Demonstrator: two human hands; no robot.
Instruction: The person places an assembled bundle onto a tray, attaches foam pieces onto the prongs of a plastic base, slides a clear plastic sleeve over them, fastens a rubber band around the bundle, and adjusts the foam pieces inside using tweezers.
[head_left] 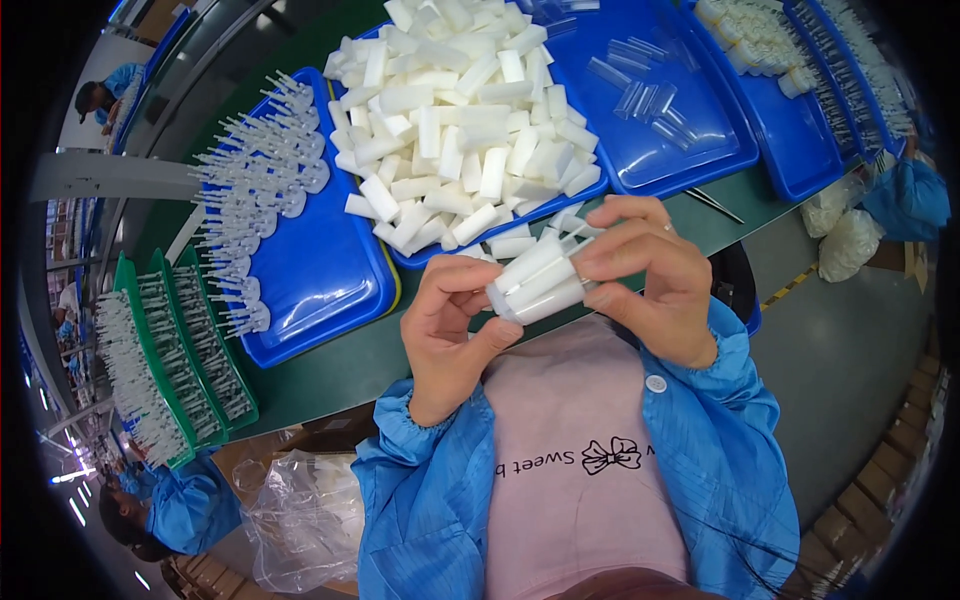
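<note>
Between both hands, in front of my chest, is a clear plastic holder (540, 278) with white blocks inside it, lying on its side. My left hand (450, 325) grips its rounded left end between thumb and fingers. On the other end, the fingers and thumb of my right hand (650, 275) pinch around the rim, where thin clear parts stick out. Just beyond my hands a large heap of white oblong blocks (450, 140) fills a blue tray (600, 188). A few loose white blocks (510, 243) lie at its near edge, partly behind the holder.
Clear stemmed plastic parts (265, 190) stand in a blue tray (330, 300) at left, beside green racks (190, 350). Right of the heap, another blue tray (700, 165) holds short clear tubes (650, 100). Tweezers (715, 205) lie on the green table (310, 385). Co-workers sit nearby.
</note>
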